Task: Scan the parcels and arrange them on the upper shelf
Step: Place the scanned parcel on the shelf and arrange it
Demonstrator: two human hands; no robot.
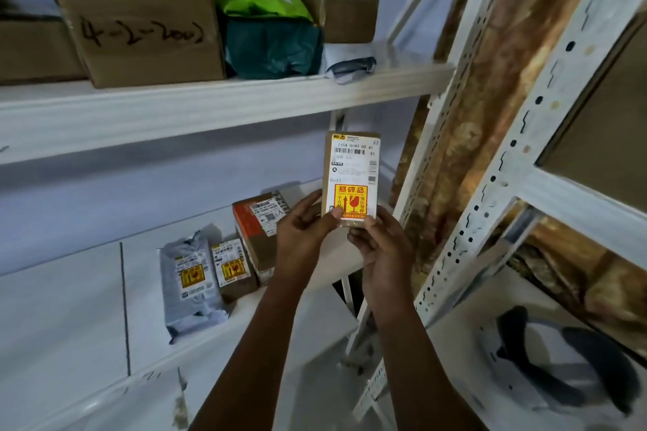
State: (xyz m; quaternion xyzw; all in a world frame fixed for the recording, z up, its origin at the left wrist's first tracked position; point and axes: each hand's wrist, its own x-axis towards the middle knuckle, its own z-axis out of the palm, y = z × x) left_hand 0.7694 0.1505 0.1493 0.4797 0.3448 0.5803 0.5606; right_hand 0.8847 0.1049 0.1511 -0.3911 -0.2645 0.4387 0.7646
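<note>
I'm flagging the risk first: the small parcel point(351, 171) is carrying a fragile sticker and is hanging in the air in front of the gap between the lower shelf point(87, 308) and the upper shelf point(210, 98), gripped only at its bottom end. A loose pinch on the way up could be letting it tip forward and drop. Free room up there is looking tight, only the right front corner, beside the white mailer point(350, 61) and the labelled carton point(336, 3). Pushing in carelessly could be nudging those toward the edge. I'm seeing no scanner, so I can't tell whether this one is scanned. The left hand point(301, 224) is pinching the parcel's lower left edge, thumb on the label face. The right hand point(381, 245) is cupping its bottom right corner, fingers wrapping underneath. Both are closed on it, holding it upright, label toward the camera.
</note>
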